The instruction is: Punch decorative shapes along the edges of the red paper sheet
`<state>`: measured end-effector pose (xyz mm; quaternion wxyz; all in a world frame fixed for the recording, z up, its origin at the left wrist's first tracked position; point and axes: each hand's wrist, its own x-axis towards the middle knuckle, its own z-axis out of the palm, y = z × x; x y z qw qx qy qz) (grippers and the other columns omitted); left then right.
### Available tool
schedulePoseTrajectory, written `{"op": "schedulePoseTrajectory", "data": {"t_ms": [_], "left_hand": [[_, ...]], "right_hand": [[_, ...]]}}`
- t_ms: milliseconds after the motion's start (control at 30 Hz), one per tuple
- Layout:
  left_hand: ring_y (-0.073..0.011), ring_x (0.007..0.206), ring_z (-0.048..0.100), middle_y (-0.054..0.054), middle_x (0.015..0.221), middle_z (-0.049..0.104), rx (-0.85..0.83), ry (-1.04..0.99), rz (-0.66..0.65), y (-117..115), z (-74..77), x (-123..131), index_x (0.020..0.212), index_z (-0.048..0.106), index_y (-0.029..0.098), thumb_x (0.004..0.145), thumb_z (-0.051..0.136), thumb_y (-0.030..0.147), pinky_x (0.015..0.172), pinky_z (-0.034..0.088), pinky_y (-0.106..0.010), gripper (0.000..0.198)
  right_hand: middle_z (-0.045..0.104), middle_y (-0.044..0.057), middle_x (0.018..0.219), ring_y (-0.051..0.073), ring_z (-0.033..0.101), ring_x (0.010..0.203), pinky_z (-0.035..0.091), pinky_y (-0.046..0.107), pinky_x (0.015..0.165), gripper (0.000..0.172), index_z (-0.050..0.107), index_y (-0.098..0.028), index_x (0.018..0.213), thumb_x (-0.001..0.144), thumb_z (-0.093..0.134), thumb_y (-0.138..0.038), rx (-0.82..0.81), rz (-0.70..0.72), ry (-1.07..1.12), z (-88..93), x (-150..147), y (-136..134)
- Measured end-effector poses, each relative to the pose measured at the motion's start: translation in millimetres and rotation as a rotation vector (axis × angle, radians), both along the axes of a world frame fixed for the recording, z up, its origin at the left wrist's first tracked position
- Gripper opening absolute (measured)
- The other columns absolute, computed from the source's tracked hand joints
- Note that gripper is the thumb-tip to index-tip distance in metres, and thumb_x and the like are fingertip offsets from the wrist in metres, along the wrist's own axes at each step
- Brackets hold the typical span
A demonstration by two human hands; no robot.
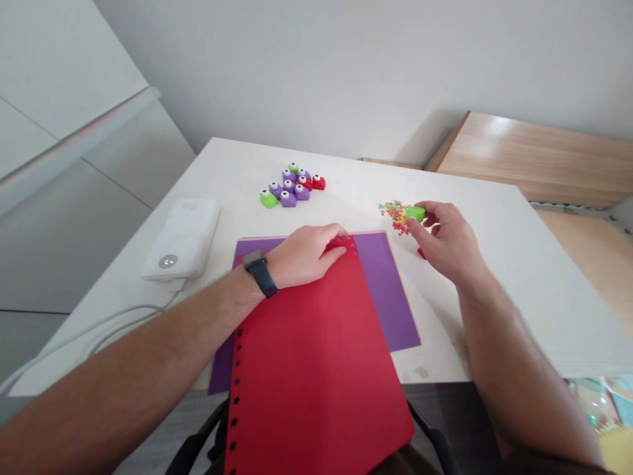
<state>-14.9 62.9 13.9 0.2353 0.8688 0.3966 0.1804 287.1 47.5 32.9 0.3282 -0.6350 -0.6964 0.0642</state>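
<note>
A sheet of red paper (316, 356) with star-shaped holes along its left edge and more small holes at its far right corner lies over purple paper (395, 303). Its near end reaches past the table edge. My left hand (311, 254), with a dark watch on the wrist, grips the red sheet at its far edge, thumb on top. Between the thumb and fingers of my right hand (445, 237) is a green paper punch (415, 213), held at the pile of small colourful paper cutouts (395, 216). A red piece (421, 253) is partly hidden below that hand.
Several green, purple and red paper punches (288, 198) stand grouped at the back of the white table (494, 264). On the left lies a white power bank (182, 237) with a cable (123, 310) running off the table. A wooden surface (534, 152) adjoins at the right.
</note>
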Motion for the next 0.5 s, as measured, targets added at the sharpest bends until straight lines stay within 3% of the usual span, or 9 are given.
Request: {"op": "schedulePoseTrajectory", "data": {"t_ms": [200, 367, 500], "left_hand": [[-0.0281, 0.114, 0.074, -0.007, 0.125, 0.078, -0.013, 0.000, 0.002, 0, -0.1, 0, 0.124, 0.067, 0.023, 0.103, 0.054, 0.035, 0.101, 0.055, -0.041, 0.028], [-0.0284, 0.114, 0.074, -0.008, 0.124, 0.079, -0.015, 0.003, 0.001, 0, 0.2, 0, 0.124, 0.067, 0.022, 0.103, 0.053, 0.035, 0.100, 0.055, -0.042, 0.029], [-0.0279, 0.113, 0.074, -0.007, 0.123, 0.079, -0.009, 0.008, 0.002, -1, 1.1, 0, 0.124, 0.067, 0.022, 0.103, 0.053, 0.034, 0.099, 0.055, -0.041, 0.028]], "right_hand": [[0.074, 0.009, 0.097, 0.027, 0.069, 0.084, 0.053, 0.042, 0.077, 0.037, 0.070, -0.020, 0.117, 0.087, 0.071, -0.043, -0.070, -0.074, -0.089, 6.3, 15, -1], [0.076, 0.009, 0.090, 0.031, 0.068, 0.095, 0.051, 0.044, 0.084, 0.021, 0.072, -0.023, 0.103, 0.085, 0.068, -0.035, -0.148, 0.070, -0.289, 4.2, 11, -8], [0.077, 0.010, 0.088, 0.038, 0.064, 0.104, 0.049, 0.049, 0.086, 0.020, 0.075, -0.025, 0.102, 0.085, 0.066, -0.032, -0.222, 0.085, -0.497, -1.0, 14, -8]]}}
